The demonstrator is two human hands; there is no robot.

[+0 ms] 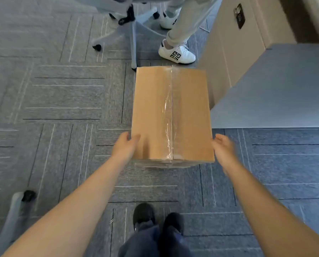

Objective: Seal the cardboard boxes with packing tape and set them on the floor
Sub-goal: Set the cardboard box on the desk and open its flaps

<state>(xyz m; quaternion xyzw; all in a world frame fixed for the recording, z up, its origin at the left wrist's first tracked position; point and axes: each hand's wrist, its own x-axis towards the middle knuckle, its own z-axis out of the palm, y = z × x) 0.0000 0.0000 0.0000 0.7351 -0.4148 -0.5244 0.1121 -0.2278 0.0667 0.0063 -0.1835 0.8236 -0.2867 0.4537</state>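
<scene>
A brown cardboard box [155, 112] sits low over the carpet, its top flaps shut and a strip of clear tape [170, 115] running along the centre seam. More cardboard edges [164, 165] show just under its near end. My left hand [126, 147] is at the near left corner, thumb on the top edge and fingers down the side. My right hand [224, 151] is at the near right corner with its palm towards the box. It is blurred, so I cannot tell whether it touches the box.
Grey carpet tiles [62, 99] lie all around. Another person's leg and white sneaker [177, 53] stand just beyond the box, beside an office chair base [132, 34]. A beige cabinet [229, 52] and a grey tabletop [284, 89] are to the right. Another chair caster [28, 195] sits near left, and my dark shoes [155, 217] are close below.
</scene>
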